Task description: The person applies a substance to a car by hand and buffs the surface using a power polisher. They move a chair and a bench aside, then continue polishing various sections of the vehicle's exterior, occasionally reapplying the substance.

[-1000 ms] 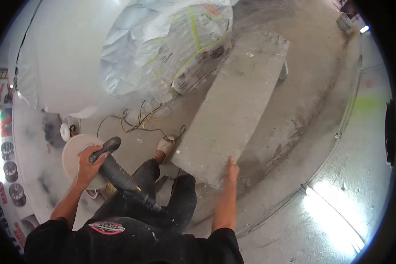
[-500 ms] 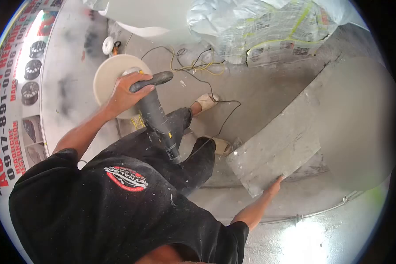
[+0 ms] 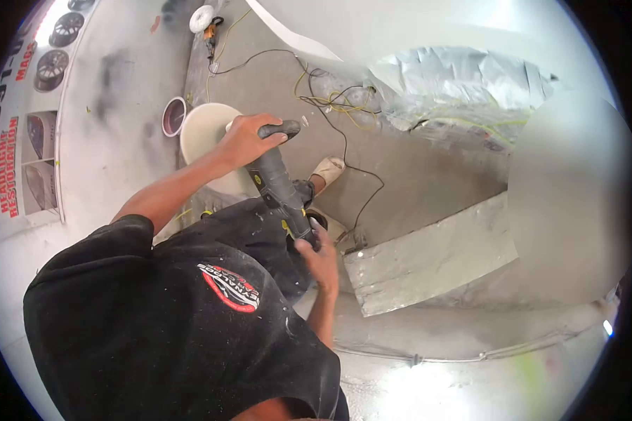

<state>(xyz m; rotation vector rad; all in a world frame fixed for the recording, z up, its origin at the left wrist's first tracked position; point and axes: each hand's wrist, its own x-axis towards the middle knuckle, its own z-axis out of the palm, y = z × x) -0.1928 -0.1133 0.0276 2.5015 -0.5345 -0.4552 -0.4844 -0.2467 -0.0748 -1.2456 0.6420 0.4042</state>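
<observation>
dark grey electric polisher [image 3: 277, 184] is held in both hands, low in front of the person's knees and above the grey concrete floor [image 3: 414, 168].

the largest thing around is the white painted car body [image 3: 400, 21] at the top. under it hangs a crumpled silver masking sheet with newspaper [image 3: 463, 81]. on the left stands a pale wall with a printed poster of wheels [image 3: 21, 161]. a long flat grey panel [image 3: 428, 259] lies on the floor to the right of the legs, apart from both hands.

the polisher carries a round cream foam pad [image 3: 203, 133] at its far end, near the wall. i cannot tell if the pad touches the floor. the left hand [image 3: 246, 140] has its grip closed around the black side handle just behind the pad. the right hand [image 3: 323, 261] has its grip wrapped on the rear end of the body, close to the black trousers.

a beige shoe [image 3: 328, 170] shows just beside the machine. a small round tin with a dark red rim [image 3: 173, 116] stands beside the pad. thin yellow and black cables [image 3: 330, 98] lie loose on the floor near the shoe.

to carry the machine well, i think both grips should be firm and the pad kept flat. the loose cables look like the main risk, so they are better led away from the pad and the feet.
</observation>
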